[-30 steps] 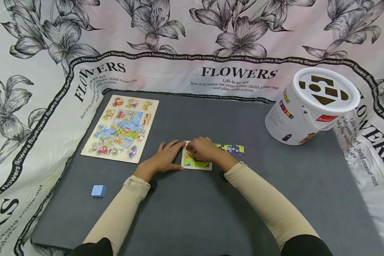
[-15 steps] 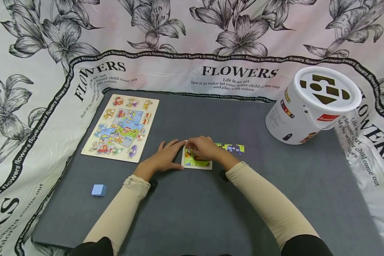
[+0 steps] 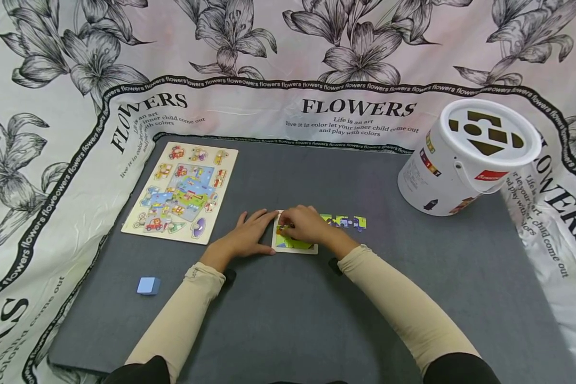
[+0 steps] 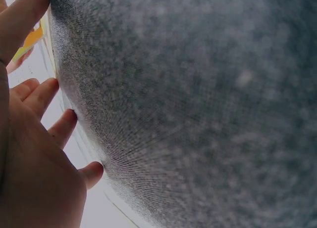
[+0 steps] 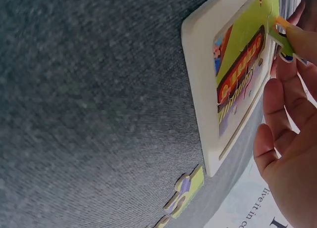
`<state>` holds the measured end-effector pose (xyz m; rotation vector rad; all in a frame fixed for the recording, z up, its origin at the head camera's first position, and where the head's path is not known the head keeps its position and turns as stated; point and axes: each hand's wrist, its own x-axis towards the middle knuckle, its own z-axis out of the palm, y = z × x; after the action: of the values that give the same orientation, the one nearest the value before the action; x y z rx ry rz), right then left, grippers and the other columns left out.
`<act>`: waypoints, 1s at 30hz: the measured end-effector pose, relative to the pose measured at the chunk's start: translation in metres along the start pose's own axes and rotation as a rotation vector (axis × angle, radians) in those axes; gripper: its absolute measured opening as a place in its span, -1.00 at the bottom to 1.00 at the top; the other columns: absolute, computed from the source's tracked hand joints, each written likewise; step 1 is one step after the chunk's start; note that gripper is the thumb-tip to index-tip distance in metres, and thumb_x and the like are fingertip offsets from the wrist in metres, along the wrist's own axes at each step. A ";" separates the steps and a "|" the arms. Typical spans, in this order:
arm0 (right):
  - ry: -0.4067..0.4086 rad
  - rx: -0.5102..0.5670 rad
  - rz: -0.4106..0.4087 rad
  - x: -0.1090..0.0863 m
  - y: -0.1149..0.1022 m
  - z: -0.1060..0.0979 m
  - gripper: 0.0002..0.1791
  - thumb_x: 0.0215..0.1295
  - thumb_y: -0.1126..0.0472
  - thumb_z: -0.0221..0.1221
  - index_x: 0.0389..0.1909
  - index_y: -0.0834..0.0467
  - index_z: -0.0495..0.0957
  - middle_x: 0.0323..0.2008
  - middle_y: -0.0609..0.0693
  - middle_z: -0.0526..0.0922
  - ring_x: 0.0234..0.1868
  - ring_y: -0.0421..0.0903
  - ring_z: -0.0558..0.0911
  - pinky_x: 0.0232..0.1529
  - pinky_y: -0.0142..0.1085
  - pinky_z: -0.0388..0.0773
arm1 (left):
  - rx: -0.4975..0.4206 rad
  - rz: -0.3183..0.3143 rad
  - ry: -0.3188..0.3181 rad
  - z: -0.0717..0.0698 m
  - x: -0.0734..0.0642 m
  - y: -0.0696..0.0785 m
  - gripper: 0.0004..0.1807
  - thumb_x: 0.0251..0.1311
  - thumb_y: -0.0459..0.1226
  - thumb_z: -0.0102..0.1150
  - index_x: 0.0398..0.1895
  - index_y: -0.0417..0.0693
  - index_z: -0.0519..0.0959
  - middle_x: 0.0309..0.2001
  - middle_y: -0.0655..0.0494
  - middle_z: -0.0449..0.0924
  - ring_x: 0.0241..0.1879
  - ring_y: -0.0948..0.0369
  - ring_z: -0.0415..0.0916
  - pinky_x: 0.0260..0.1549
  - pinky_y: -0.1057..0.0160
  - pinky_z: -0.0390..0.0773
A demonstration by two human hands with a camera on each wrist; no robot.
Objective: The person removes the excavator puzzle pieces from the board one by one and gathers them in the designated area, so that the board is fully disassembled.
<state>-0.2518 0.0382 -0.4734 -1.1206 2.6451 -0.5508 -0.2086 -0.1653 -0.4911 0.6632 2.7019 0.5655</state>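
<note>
On the dark grey felt mat [image 3: 288,320] lies a small white-framed cardboard jigsaw tray [image 3: 293,242] with a green and yellow picture, near the middle of the mat. The right hand [image 3: 304,224] is over the upper part of this tray; in the right wrist view its fingertips [image 5: 299,40] pinch a small green and orange jigsaw piece [image 5: 277,32] at the far edge of the tray [image 5: 208,89]. On the picture in the tray there is a red band with yellow letters, but I cannot read them. The left hand [image 3: 249,234] lies flat on the mat with straight fingers, just beside the left edge of the tray and touching it; it holds nothing. The two hands are close together, with only the tray's edge between them. To the right of the tray, a short row of loose jigsaw pieces in green, blue and yellow [image 3: 348,221] lies on the mat. Far left is a big wooden peg puzzle board with vehicle pictures [image 3: 182,192], and near the front left a small light blue block [image 3: 148,286]. At the right back a white plastic shape-sorter bucket with a red label [image 3: 465,160] leans on the white cloth printed with black flowers [image 3: 317,53]; the cloth has the word "FLOWERS" and under it "Life is an art".
</note>
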 end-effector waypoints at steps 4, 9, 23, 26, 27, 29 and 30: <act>0.004 0.003 0.004 -0.003 0.003 0.002 -0.88 0.29 0.11 0.26 -0.21 0.03 0.66 -0.32 -0.12 0.69 -0.38 -0.21 0.54 -0.23 -0.18 0.36 | -0.010 0.006 0.005 0.001 0.002 0.000 0.07 0.09 0.09 0.35 0.55 0.02 -0.04 0.52 0.05 0.05 0.53 0.03 -0.16 0.38 -0.29 -0.26; 0.023 -0.095 -0.014 -0.006 0.004 0.006 -0.87 0.25 0.10 0.27 -0.20 -0.01 0.65 -0.40 -0.15 0.63 -0.34 -0.17 0.50 -0.17 -0.14 0.37 | -0.021 0.007 0.002 0.001 0.004 0.002 0.08 0.08 0.09 0.36 0.55 0.01 -0.04 0.52 0.05 0.05 0.53 0.03 -0.16 0.38 -0.30 -0.26; 0.024 0.061 0.107 -0.024 0.016 -0.016 -0.83 0.38 0.13 0.16 -0.12 0.05 0.65 -0.24 -0.09 0.71 -0.25 -0.14 0.60 -0.06 -0.09 0.41 | -0.022 0.013 0.005 0.004 0.006 0.009 0.07 0.08 0.06 0.37 0.55 0.01 -0.03 0.52 0.03 0.05 0.53 0.01 -0.14 0.37 -0.30 -0.26; 0.031 0.061 0.145 -0.032 0.024 -0.025 -0.80 0.38 0.16 0.16 -0.07 0.10 0.62 -0.24 -0.04 0.70 -0.22 -0.10 0.63 -0.04 -0.07 0.45 | -0.022 0.011 0.018 0.002 0.004 0.008 0.08 0.07 0.05 0.39 0.55 0.00 -0.02 0.51 0.02 0.06 0.52 0.00 -0.13 0.37 -0.31 -0.26; 0.033 0.058 0.148 -0.036 0.026 -0.028 -0.80 0.38 0.17 0.16 -0.05 0.12 0.61 -0.24 -0.02 0.71 -0.23 -0.10 0.64 -0.04 -0.06 0.47 | -0.021 0.011 0.021 0.002 0.003 0.007 0.08 0.06 0.05 0.39 0.55 -0.01 -0.02 0.51 0.02 0.07 0.52 0.00 -0.13 0.37 -0.32 -0.26; 0.033 0.046 0.147 -0.042 0.032 -0.030 -0.80 0.38 0.18 0.16 -0.06 0.13 0.61 -0.25 -0.02 0.71 -0.26 -0.10 0.64 -0.04 -0.05 0.47 | -0.016 0.009 0.024 0.001 0.001 0.006 0.07 0.06 0.04 0.39 0.55 -0.02 -0.01 0.51 0.01 0.08 0.52 -0.01 -0.12 0.36 -0.33 -0.25; 0.033 0.034 0.145 -0.046 0.034 -0.031 -0.81 0.38 0.18 0.16 -0.07 0.13 0.61 -0.26 -0.03 0.71 -0.28 -0.11 0.64 -0.05 -0.05 0.47 | -0.014 0.008 0.025 0.000 0.000 0.006 0.07 0.06 0.04 0.40 0.54 -0.02 0.00 0.51 0.01 0.08 0.52 -0.02 -0.12 0.36 -0.33 -0.25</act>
<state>-0.2531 0.1012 -0.4573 -0.9089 2.7069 -0.5882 -0.2064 -0.1607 -0.4887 0.6680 2.7167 0.5985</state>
